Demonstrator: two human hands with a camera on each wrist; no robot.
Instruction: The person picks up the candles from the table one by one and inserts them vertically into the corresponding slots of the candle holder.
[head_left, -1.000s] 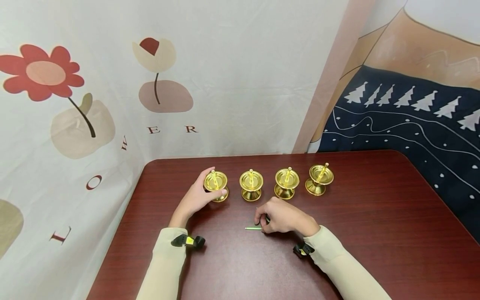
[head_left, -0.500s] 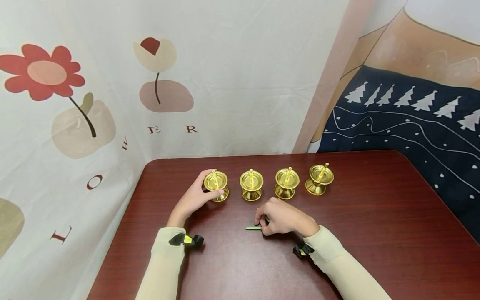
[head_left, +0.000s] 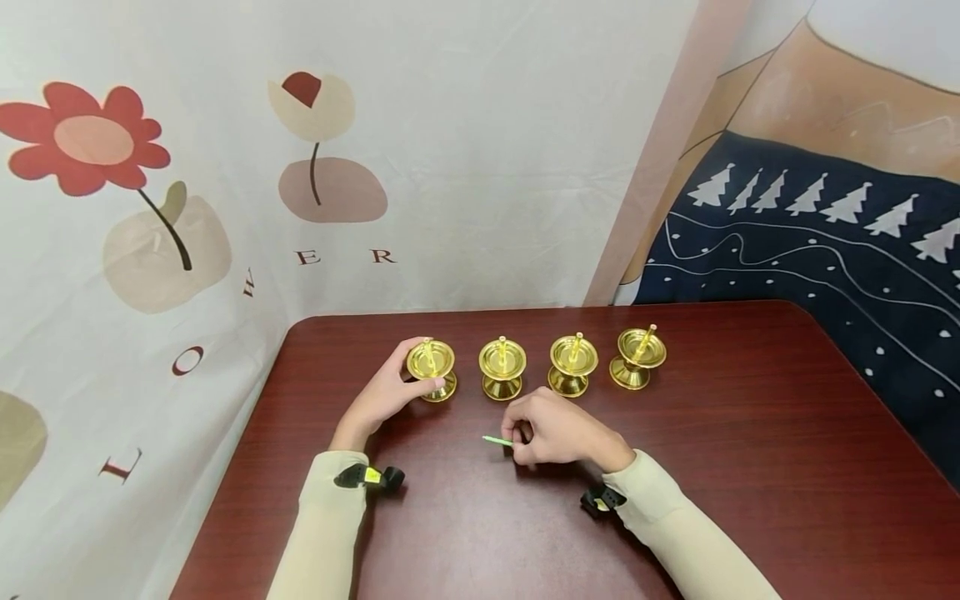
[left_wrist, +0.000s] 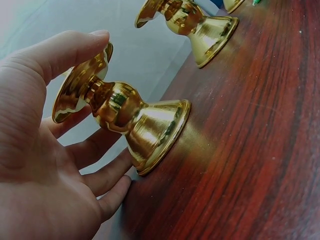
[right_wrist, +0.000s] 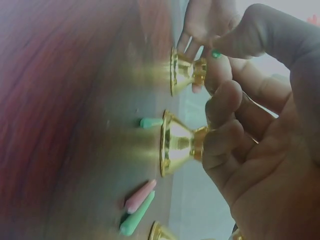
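Observation:
My left hand [head_left: 382, 396] is curled round the leftmost gold candle holder [head_left: 431, 362], thumb across its front and fingers behind. The left wrist view shows the thumb at the rim of that holder's dish [left_wrist: 75, 95], its flared base [left_wrist: 157, 132] on the table. My right hand [head_left: 558, 429] pinches a thin green candle [head_left: 495, 439] between thumb and forefinger, its free end pointing left; in the right wrist view only the candle's green tip [right_wrist: 216, 53] shows. Below this hand lie a pink candle [right_wrist: 141, 196] and a green candle [right_wrist: 137, 214] side by side, hidden in the head view.
Right of the held holder stand a second holder [head_left: 502, 367], a third holder [head_left: 573, 367] and a fourth holder [head_left: 637, 357], each with an upright yellowish stick. Another green piece [right_wrist: 151, 122] lies by a holder's base. A printed cloth [head_left: 480, 167] hangs behind the table [head_left: 750, 433].
My right hand has risen slightly and shifted left, lifting the green candle off the table. The left hand stays around the leftmost holder.

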